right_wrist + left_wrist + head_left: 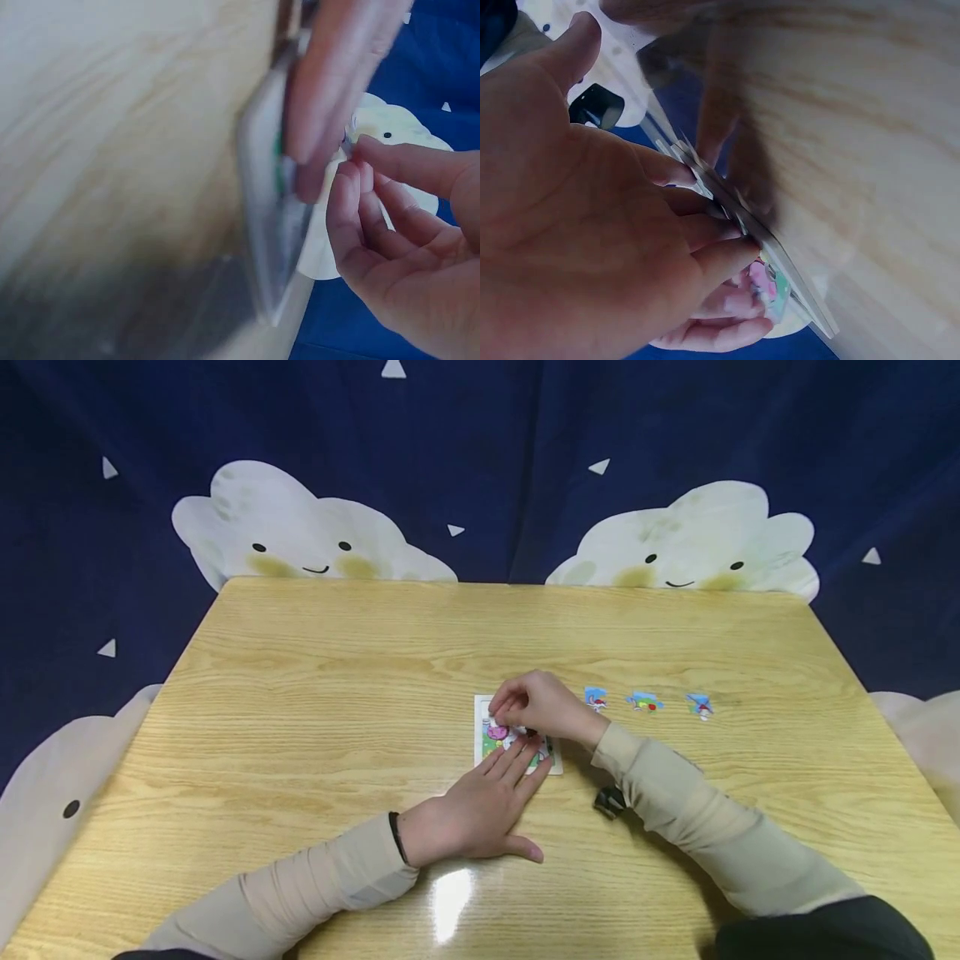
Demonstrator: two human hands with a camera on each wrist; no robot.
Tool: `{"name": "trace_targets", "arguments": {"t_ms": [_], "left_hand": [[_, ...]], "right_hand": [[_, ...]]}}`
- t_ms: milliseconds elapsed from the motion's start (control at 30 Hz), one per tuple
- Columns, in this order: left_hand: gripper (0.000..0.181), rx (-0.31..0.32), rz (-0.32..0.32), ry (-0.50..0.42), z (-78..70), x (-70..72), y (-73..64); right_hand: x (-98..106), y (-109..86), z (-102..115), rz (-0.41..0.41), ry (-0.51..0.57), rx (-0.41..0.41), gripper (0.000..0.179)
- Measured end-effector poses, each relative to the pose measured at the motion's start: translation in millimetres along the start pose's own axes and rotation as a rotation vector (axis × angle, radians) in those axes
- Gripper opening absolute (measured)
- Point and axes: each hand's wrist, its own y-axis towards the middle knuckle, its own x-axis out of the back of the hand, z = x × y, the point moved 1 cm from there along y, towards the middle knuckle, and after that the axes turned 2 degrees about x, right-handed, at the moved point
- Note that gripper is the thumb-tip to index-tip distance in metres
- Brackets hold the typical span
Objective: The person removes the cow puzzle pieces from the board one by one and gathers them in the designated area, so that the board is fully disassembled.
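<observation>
A small white-framed puzzle board [477, 727] with a colourful cartoon picture lies on the table in front of the person. The left hand [480, 814] rests its straight fingers on the board's near part, thumb spread out to the side. Over the far part of the board, the right hand [546, 706] pinches a small puzzle piece [769, 281] between thumb and fingertips; pink and green show on it in the left wrist view. Both hands cover much of the board's picture. In the right wrist view, the board's edge [259, 217] is seen side-on and blurred.
To the right of the board, three loose puzzle pieces lie in a row: a near one [596, 697], a middle one [645, 702] and a far one [701, 706]. A small black device [609, 802] sits below the right sleeve. A dark blue cloud-patterned curtain [495, 468] borders the wooden table [322, 693].
</observation>
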Motion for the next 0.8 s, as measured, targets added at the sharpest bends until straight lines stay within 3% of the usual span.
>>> {"name": "trace_targets", "arguments": {"t_ms": [267, 533, 800], "left_hand": [[0.102, 0.016, 0.009, 0.006, 0.2, -0.9, -1.2], [0.102, 0.023, 0.021, 0.036, -0.7, -0.4, -1.3], [0.104, 0.014, 0.013, 0.046, -1.1, -1.2, 0.4]], "right_hand": [[-4, -1.5, 1, 0.011, 0.072, 0.011, 0.016], [-8, -3.3, -2, 0.016, 0.048, 0.034, 0.005], [17, -14.5, -7, -0.077, -0.019, 0.039, 0.004]]}}
